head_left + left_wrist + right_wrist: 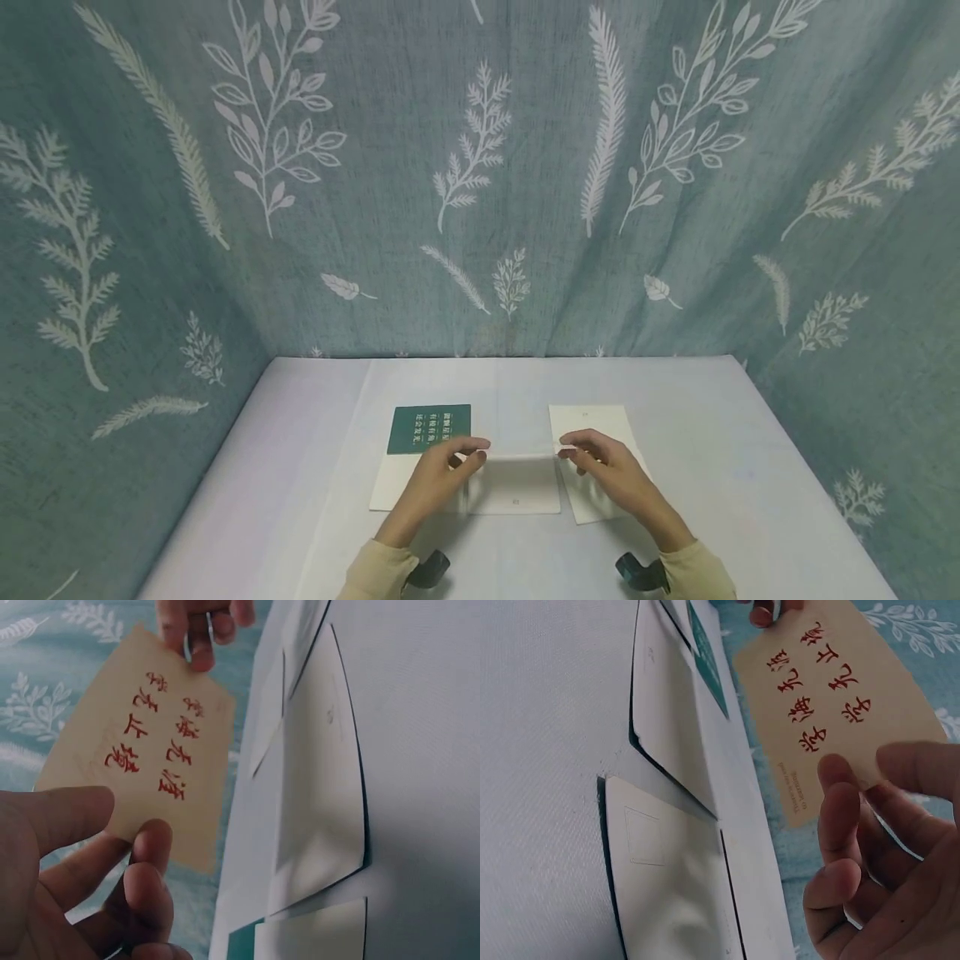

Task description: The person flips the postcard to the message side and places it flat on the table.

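A cream card (161, 750) with red handwritten-style characters is held up above the table between both hands. My left hand (442, 471) pinches one end between thumb and fingers, and my right hand (611, 471) pinches the opposite end. In the head view the card shows almost edge-on; its red writing also faces the right wrist camera. Below it lies a pale card (517, 493) flat on the table. Under the left hand is a card with a green part (423, 425) bearing white characters, partly covered by that hand. Another pale card (588, 417) lies partly beneath the right hand.
A white-covered table (675, 392) carries the cards. Green-blue cloth (525, 167) printed with pale leaves hangs behind it and along both sides. Dark wrist devices (429, 570) stick out beside the cream sleeves (378, 571).
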A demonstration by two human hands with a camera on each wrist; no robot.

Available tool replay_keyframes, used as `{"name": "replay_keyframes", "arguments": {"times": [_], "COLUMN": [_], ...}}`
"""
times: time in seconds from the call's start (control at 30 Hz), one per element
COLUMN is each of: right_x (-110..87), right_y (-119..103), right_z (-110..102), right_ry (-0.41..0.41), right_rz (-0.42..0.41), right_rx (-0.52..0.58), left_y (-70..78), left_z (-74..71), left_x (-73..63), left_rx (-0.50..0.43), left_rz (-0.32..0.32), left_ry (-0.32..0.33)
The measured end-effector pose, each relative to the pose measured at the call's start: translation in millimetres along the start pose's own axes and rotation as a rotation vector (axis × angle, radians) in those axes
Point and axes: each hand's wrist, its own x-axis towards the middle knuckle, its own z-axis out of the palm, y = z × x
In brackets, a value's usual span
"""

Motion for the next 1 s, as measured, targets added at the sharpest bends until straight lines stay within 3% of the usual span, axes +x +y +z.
{"name": "replay_keyframes", "arguments": {"times": [0.33, 0.63, 0.77, 1.0], "right_x": [-3.2, -10.7, -12.9, -14.5], "right_y": [-0.5, -7.1, -8.1, -9.7], "right_z": [1.9, 8.6, 10.7, 14.3], "right_ry": [0.024, 0.065, 0.101, 0.134], "right_rz": [0.080, -0.019, -0.098, -0.166], "right_rx": [-0.044, -0.113, -0.154, -0.233], "left_y": [1.3, 3.1, 5.9, 11.2], "left_z": [-5.6, -7.4, -5.8, -5.3], "left_x": [-6.3, -10.6, -12.0, -15.1], "left_rx": [0.010, 0.079, 0.140, 0.219], "left_rz": [0.028, 0.050, 0.093, 0.128], "left_ry": [-0.010, 0.061, 0.094, 0.111]}}
